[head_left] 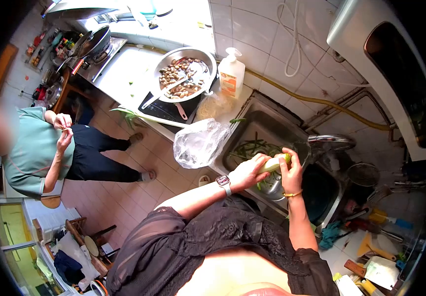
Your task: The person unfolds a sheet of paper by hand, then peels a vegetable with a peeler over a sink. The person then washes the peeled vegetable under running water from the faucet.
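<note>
My left hand point(246, 173), with a watch on its wrist, is wrapped round a long, pale green peeled vegetable point(271, 166), like a cucumber or gourd. The fingers of my right hand point(291, 173), with a yellow band at its wrist, close on the greener end. Whether a small tool is in that hand cannot be seen. Both hands are above the steel sink point(267, 121), where dark green peel strips point(255, 148) lie. A shiny rounded metal vessel point(274, 190) sits partly hidden beneath my hands.
A faucet point(331, 142) reaches over the sink. Left of it are a clear plastic bag point(200, 143), a pump bottle point(231, 74) and a pan point(185, 74) of brown pieces on a black cooktop. Another person point(40, 148) stands at left. Utensils point(370, 246) crowd the right counter.
</note>
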A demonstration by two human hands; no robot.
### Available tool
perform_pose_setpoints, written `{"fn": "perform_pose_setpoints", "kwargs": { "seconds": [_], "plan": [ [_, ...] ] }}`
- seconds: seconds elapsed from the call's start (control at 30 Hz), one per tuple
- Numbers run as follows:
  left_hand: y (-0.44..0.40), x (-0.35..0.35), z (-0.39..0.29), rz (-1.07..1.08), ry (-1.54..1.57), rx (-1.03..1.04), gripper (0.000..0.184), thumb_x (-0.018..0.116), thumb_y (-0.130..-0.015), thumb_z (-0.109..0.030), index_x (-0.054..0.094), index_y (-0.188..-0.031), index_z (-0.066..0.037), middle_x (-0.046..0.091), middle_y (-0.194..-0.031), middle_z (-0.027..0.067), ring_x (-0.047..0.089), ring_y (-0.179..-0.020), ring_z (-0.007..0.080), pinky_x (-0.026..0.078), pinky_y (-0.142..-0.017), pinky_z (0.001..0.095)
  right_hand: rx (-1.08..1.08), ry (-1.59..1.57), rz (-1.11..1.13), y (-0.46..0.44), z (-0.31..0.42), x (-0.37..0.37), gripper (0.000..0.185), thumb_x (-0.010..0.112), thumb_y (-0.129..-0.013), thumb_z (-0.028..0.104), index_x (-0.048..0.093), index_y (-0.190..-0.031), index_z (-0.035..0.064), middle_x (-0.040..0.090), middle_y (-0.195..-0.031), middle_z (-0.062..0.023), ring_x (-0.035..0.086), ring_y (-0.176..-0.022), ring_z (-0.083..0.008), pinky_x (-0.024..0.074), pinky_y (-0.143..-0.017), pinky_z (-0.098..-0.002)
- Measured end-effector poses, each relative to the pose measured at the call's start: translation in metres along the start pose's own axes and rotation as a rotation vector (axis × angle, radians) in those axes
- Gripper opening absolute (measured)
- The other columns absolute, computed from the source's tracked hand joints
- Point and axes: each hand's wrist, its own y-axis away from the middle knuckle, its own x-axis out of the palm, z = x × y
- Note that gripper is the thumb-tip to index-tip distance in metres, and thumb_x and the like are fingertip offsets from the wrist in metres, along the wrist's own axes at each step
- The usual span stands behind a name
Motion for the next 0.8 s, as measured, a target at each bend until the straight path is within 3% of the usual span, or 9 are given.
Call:
{"fn": "perform_pose_setpoints", "kwargs": {
  "seconds": [0.13, 0.23, 0.33, 0.4, 0.53, 0.6, 0.67, 0.73, 0.8],
  "plan": [
    [0.01, -0.024, -0.02, -0.177, 0.088, 0.137, 0.051, 0.07, -0.087, -0.019, 0.047, -0.13, -0.003, 0.053, -0.124, 0.0188, 0.057, -0.111, 0.0374, 0.048, -0.094, 0.0418, -0.426, 0.203, -0.124, 0.006, 0.088, 0.005, 0.048, 0.062, -0.089, 0.005, 0.05, -0.135, 0.0022, 0.058, -0.131, -0.0138, 0.062, -0.108, -0.0238, 0.0506, -0.088, -0.0322],
    [0.014, -0.029, -0.013, -0.207, 0.109, 0.111, 0.048, 0.068, -0.088, -0.021, 0.047, -0.128, -0.002, 0.053, -0.124, 0.0196, 0.057, -0.11, 0.0374, 0.047, -0.093, 0.0411, -0.635, 0.209, -0.175, 0.0, 0.101, 0.015, 0.048, 0.062, -0.088, 0.003, 0.05, -0.135, 0.0023, 0.059, -0.129, -0.015, 0.063, -0.102, -0.0233, 0.0523, -0.085, -0.0318],
    [0.016, -0.009, 0.04, -0.243, 0.046, 0.073, 0.047, 0.066, -0.091, -0.026, 0.049, -0.127, -0.002, 0.056, -0.118, 0.0197, 0.058, -0.105, 0.0389, 0.048, -0.089, 0.0425, -0.443, 0.412, -0.043, -0.029, 0.052, 0.024, 0.051, 0.063, -0.088, 0.003, 0.049, -0.137, 0.0033, 0.059, -0.125, -0.0168, 0.064, -0.097, -0.023, 0.053, -0.083, -0.0313],
    [0.02, 0.003, 0.079, -0.206, 0.16, -0.207, 0.046, 0.066, -0.093, -0.028, 0.051, -0.126, 0.0, 0.06, -0.112, 0.0189, 0.06, -0.106, 0.0319, 0.047, -0.092, 0.0374, 0.039, 0.387, 0.04, -0.044, -0.031, 0.034, 0.063, 0.07, -0.085, 0.011, 0.045, -0.142, 0.0051, 0.058, -0.125, -0.0165, 0.061, -0.101, -0.0256, 0.0508, -0.09, -0.0376],
    [0.048, -0.027, 0.079, -0.122, 0.462, -0.382, 0.051, 0.064, -0.095, -0.034, 0.049, -0.131, -0.001, 0.06, -0.112, 0.0116, 0.058, -0.101, 0.0185, 0.047, -0.088, 0.0327, -0.028, 0.473, 0.007, -0.019, 0.002, 0.074, 0.07, 0.072, -0.083, 0.012, 0.041, -0.146, 0.0074, 0.053, -0.135, -0.0161, 0.061, -0.104, -0.0244, 0.0497, -0.093, -0.0376],
    [0.059, -0.053, 0.075, -0.106, 0.511, -0.404, 0.056, 0.063, -0.095, -0.038, 0.046, -0.135, -0.002, 0.059, -0.111, 0.0081, 0.056, -0.1, 0.0154, 0.047, -0.088, 0.0315, -0.116, 0.235, -0.078, -0.019, 0.02, 0.097, 0.071, 0.07, -0.085, 0.008, 0.038, -0.148, 0.0083, 0.052, -0.137, -0.0167, 0.063, -0.102, -0.0225, 0.0522, -0.089, -0.0349],
    [0.068, -0.064, 0.094, -0.108, 0.472, -0.338, 0.058, 0.062, -0.095, -0.039, 0.045, -0.137, -0.003, 0.06, -0.11, 0.0074, 0.056, -0.101, 0.016, 0.046, -0.089, 0.0319, -0.019, 0.017, -0.075, -0.03, -0.005, 0.113, 0.069, 0.068, -0.088, 0.005, 0.037, -0.149, 0.0081, 0.054, -0.137, -0.0178, 0.066, -0.093, -0.0158, 0.0548, -0.08, -0.0279],
    [0.077, -0.093, 0.077, -0.131, 0.307, -0.278, 0.055, 0.062, -0.096, -0.037, 0.046, -0.136, -0.003, 0.06, -0.11, 0.0065, 0.056, -0.099, 0.0147, 0.046, -0.087, 0.0308, 0.064, -0.135, -0.032, -0.035, 0.015, 0.132, 0.065, 0.062, -0.092, 0.001, 0.034, -0.15, 0.0072, 0.053, -0.138, -0.0154, 0.063, -0.092, -0.0109, 0.0524, -0.083, -0.0244],
    [0.084, -0.094, 0.098, -0.116, 0.397, -0.289, 0.054, 0.062, -0.095, -0.034, 0.046, -0.136, -0.003, 0.061, -0.114, 0.0097, 0.058, -0.099, 0.0175, 0.047, -0.087, 0.0327, -0.099, -0.123, -0.026, -0.034, 0.053, 0.155, 0.063, 0.061, -0.092, 0.0, 0.035, -0.15, 0.0064, 0.052, -0.138, -0.0152, 0.062, -0.09, -0.0089, 0.0521, -0.083, -0.0236]
  ]
}}
